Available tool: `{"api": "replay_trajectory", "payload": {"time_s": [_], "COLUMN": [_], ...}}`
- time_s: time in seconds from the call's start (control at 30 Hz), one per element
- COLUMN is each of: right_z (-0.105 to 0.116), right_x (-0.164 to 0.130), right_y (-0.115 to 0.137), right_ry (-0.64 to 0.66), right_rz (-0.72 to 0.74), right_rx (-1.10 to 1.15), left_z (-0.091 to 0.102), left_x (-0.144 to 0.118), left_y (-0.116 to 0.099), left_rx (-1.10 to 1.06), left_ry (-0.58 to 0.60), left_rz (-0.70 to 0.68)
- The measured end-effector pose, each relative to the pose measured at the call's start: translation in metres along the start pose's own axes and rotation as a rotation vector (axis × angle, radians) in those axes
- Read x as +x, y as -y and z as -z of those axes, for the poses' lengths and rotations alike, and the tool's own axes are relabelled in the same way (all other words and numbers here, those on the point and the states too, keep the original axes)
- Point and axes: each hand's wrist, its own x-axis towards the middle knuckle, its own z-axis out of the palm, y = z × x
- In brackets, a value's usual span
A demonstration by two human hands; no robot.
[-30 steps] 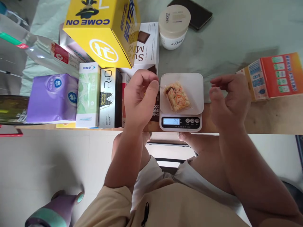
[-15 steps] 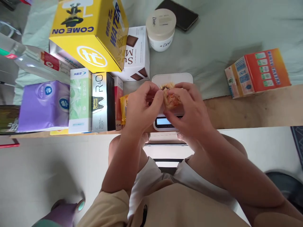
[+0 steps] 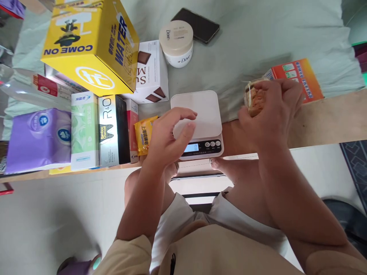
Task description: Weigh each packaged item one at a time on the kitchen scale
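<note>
A white digital kitchen scale (image 3: 205,110) lies at the table's front edge, its small display lit and its plate bare. My left hand (image 3: 173,133) hovers over the scale's left side, fingers apart and nothing in them. To the right, my right hand (image 3: 272,110) grips a clear-wrapped snack (image 3: 256,100), brownish-orange inside. That hand is beside an orange box (image 3: 309,78) and partly covers it. Left of the scale, next to my left hand, lies a yellow snack packet (image 3: 144,133).
On the left stand a yellow box (image 3: 114,49), a white box (image 3: 153,68), a silver-black box (image 3: 110,130), a green box (image 3: 84,130), a purple tissue pack (image 3: 38,141) and a clear bottle (image 3: 23,84). Behind the scale are a Dove jar (image 3: 176,42) and a phone (image 3: 197,25).
My right hand has carried the wrapped snack off the scale to the right, by the orange box. My left hand has let go of it and stays near the scale. The view has shifted slightly.
</note>
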Motion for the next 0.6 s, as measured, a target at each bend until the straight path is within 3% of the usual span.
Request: {"api": "replay_trajectory", "payload": {"time_s": [0.1, 0.27, 0.43, 0.6], "right_z": [0.005, 0.001, -0.009, -0.025], "right_x": [-0.009, -0.038, -0.047, -0.046], "right_y": [0.004, 0.038, 0.069, 0.093], "right_ry": [0.054, 0.287, 0.476, 0.614], "right_rz": [0.091, 0.468, 0.53, 0.678], "right_rx": [-0.096, 0.159, 0.18, 0.028], "left_z": [0.003, 0.006, 0.018, 0.034], "left_x": [0.0, 0.001, -0.003, -0.018], "left_y": [0.007, 0.021, 0.027, 0.015], "left_rx": [0.014, -0.015, -0.258, -0.317], "left_ry": [-0.09, -0.286, -0.517, -0.554], "left_rz": [0.039, 0.181, 0.201, 0.223]}}
